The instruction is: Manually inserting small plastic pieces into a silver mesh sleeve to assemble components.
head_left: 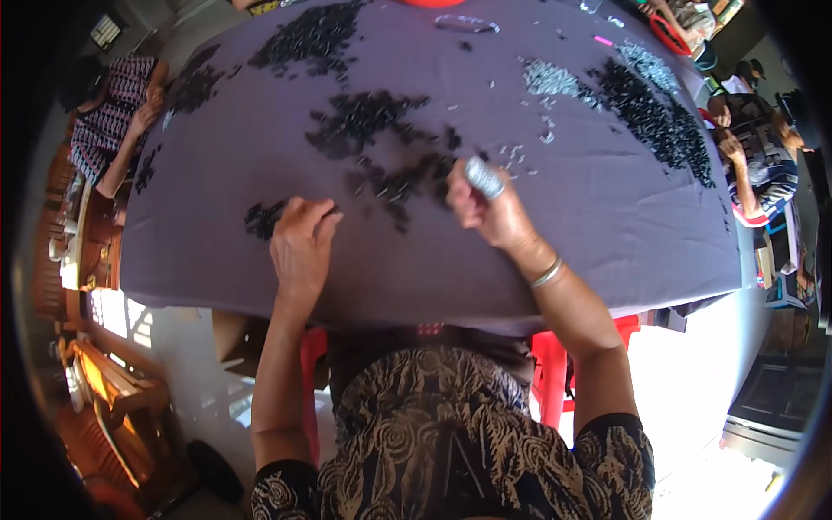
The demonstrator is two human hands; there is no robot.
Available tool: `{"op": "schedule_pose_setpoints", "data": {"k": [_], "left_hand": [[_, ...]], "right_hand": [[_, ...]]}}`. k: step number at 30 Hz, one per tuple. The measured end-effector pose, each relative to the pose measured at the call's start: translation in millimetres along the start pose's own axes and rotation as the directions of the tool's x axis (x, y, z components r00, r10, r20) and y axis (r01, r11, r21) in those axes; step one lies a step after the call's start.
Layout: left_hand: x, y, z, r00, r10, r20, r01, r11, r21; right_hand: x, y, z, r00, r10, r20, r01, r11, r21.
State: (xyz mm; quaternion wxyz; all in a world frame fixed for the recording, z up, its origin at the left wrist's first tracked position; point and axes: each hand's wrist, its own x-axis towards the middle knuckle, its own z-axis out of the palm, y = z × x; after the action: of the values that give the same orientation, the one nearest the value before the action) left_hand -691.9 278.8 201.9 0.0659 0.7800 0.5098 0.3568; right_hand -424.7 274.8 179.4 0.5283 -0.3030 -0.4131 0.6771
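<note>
My left hand (301, 236) is closed in a pinch above the near left part of the table, beside a small pile of black pieces (263, 221). A dark speck shows at its fingertips, too small to name. To the right, my right hand (494, 204) is raised with its fingers curled in, slightly blurred; what they hold, if anything, is hidden. A silvery wrapping (484, 178) covers its thumb, and a bangle (548, 273) circles the wrist. Between and beyond my hands lie loose heaps of small black pieces (364, 120). Several small silvery pieces (513, 159) are scattered just past my right hand.
A grey-purple cloth (416, 286) covers the table. Farther off are more black heaps (312, 39), a silvery heap (553, 78) and a clear oblong item (468, 23). One person (113, 121) sits at the left edge, others (754, 165) at the right.
</note>
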Motion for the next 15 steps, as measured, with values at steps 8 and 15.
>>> {"op": "schedule_pose_setpoints", "data": {"k": [8, 15], "left_hand": [[-12.9, -33.0, -6.1, 0.998, -0.041, -0.051, 0.052, 0.964, 0.261], [-19.4, -20.8, -2.0, 0.996, -0.043, -0.081, 0.056, 0.984, 0.168]], "right_hand": [[10.0, 5.7, -1.0, 0.931, -0.362, -0.038, 0.26, 0.734, -0.628], [2.8, 16.4, 26.3, 0.825, -0.401, 0.398, 0.479, 0.121, -0.87]]}}
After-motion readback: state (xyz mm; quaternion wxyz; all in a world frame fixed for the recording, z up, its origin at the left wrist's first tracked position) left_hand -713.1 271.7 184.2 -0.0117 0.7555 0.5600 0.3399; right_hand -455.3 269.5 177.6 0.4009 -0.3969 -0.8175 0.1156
